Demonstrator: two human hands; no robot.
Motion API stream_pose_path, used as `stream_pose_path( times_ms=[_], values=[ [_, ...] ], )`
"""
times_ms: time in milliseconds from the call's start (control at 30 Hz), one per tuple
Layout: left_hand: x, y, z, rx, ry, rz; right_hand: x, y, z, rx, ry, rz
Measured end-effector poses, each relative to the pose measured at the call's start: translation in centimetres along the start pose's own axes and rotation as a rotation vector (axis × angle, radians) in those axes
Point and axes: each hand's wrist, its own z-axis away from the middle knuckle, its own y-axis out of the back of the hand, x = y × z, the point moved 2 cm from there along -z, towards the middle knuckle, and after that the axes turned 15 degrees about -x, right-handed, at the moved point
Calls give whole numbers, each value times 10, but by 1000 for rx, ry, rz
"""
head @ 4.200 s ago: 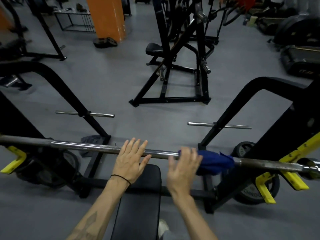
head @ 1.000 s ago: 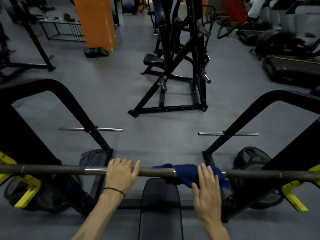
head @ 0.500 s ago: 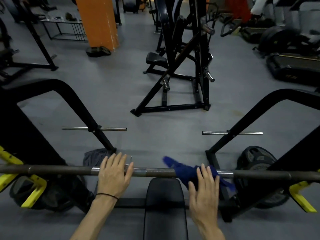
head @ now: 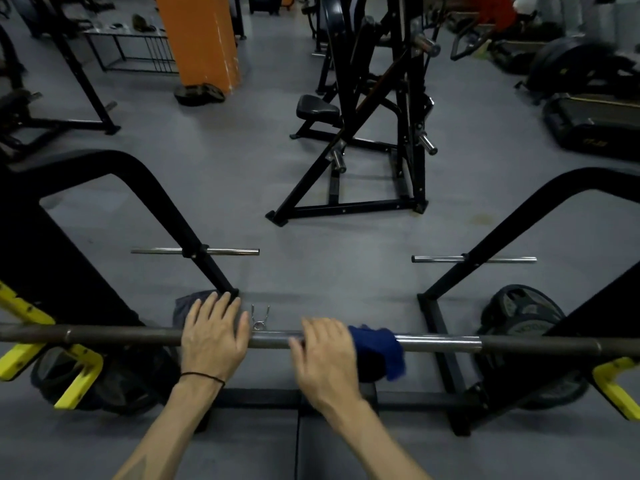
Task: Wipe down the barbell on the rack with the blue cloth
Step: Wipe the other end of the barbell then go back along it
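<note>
The barbell lies across the rack's yellow hooks, running left to right in front of me. My left hand rests flat on the bar left of centre, fingers straight over it. My right hand sits just right of it, fingers curled over the bar and onto the blue cloth. The cloth is bunched around the bar and trails out to the right of that hand.
The black bench pad is below my arms. Black rack frames rise on both sides, with a weight plate on the floor at right. A spring collar and grey rag lie beyond the bar.
My right hand has slid the blue cloth leftward along the bar, close to my left hand. The left hand has stayed in place on the bar.
</note>
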Motion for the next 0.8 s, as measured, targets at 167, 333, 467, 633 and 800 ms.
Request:
stream_pose_path(
  times_ms=[167,333,467,633,800],
  values=[
    [-4,1,0,68,-90,16,59,12,27,71,44,37],
    [4,8,7,75,-64,24,120,35,53,204,-427,8],
    [6,14,6,-64,-23,6,1,-5,18,229,-312,-146],
    [-2,14,-6,-291,-31,-50,-55,-18,7,58,22,-102],
    [-4,18,-12,-401,-133,-101,49,13,42,150,-213,-35]
  ],
)
